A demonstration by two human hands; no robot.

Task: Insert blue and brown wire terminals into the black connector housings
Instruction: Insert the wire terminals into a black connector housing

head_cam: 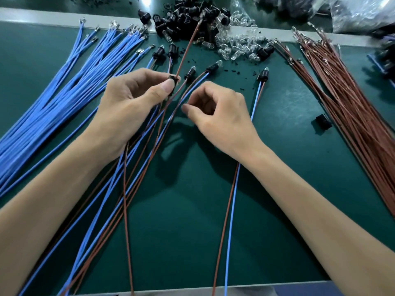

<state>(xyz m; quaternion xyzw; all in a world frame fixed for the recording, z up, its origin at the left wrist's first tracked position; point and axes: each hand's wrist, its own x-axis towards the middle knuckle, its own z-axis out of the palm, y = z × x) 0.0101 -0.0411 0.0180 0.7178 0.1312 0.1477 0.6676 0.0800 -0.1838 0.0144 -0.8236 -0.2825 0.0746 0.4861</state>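
Fingertips hide most of the black connector housing [171, 79] pinched by the left hand [128, 99]; a brown wire [188, 49] rises from it toward the table's far edge. Whether the curled right hand [218, 118] grips the blue wire [194, 87] by its thumb is unclear. Blue wire bundle [64, 82] lies left and brown wire bundle [352, 116] right on the green table [277, 189].

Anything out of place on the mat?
One stray black housing lies alone beside the brown wire bundle, apart from the housing pile. Also, small black fragments are scattered on the green mat.
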